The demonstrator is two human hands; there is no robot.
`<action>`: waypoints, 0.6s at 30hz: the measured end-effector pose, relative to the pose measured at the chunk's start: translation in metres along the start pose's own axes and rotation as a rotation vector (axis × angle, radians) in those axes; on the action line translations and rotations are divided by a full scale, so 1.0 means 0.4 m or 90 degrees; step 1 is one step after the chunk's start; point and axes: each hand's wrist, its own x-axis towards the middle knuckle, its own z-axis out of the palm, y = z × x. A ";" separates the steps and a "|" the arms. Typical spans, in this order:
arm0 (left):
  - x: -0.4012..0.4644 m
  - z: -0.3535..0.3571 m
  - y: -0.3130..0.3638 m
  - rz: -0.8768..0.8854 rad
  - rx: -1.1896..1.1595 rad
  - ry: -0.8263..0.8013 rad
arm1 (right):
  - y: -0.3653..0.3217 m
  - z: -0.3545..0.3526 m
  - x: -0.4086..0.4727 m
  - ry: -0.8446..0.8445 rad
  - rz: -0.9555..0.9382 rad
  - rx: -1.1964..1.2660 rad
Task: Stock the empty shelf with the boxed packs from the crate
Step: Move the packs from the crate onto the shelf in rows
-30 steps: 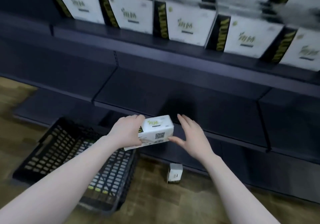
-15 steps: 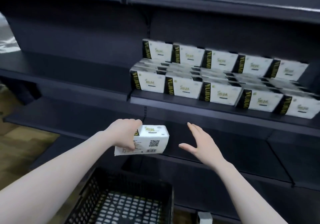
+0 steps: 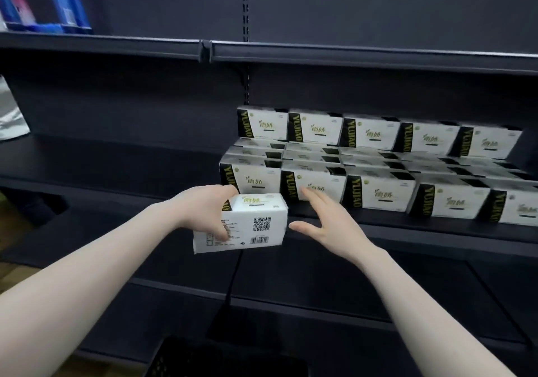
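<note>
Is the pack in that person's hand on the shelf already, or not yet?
Not yet. The pack is in the air, gripped by the left hand, in front of the shelf edge.

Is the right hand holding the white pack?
No, the left hand grips the white pack; the right hand is open beside it.

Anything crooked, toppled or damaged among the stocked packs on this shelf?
Nothing stands out. The stocked packs sit in even rows, labels forward, with a second tier behind. The left hand holds one pack slightly tilted; the right hand is open beside it.
</note>
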 end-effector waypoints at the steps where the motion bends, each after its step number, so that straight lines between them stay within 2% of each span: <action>1: 0.009 -0.019 -0.005 0.002 -0.002 0.005 | -0.003 -0.009 0.019 0.002 -0.002 0.000; 9: 0.091 -0.119 -0.065 0.047 0.024 0.058 | -0.048 -0.067 0.127 0.018 0.015 -0.040; 18: 0.139 -0.175 -0.198 0.136 0.075 0.075 | -0.184 -0.026 0.252 0.022 0.067 -0.072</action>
